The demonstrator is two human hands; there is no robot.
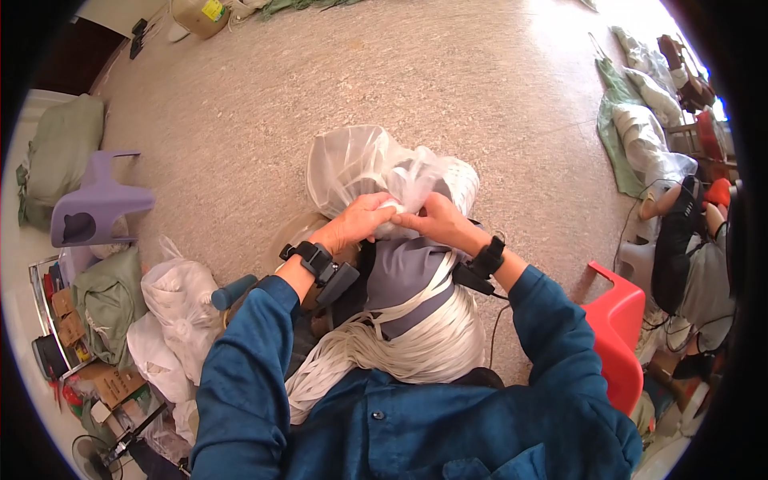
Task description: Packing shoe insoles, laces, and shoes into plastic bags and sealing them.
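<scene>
In front of my knees, a clear plastic bag [344, 160] is bunched up, with its gathered part rising between my hands. My left hand [356, 220] pinches the gathered plastic from the left. From the right, my right hand [448, 224] closes on the same bunch, its thumb near the left fingertips. Something small and white shows between the fingers, but I cannot make out what it is. A thick hank of off-white cords or strips [436, 336] lies across my lap. Behind the right hand a whitish bundle [464, 184] is partly hidden.
Left of me are a purple plastic stool [104, 200], stuffed white bags [180, 300], a green sack [68, 144] and a teal cylinder [234, 293]. A red plastic stool [620, 336] stands close at right. Beyond it another person [688, 264] sits near white bundles [644, 140].
</scene>
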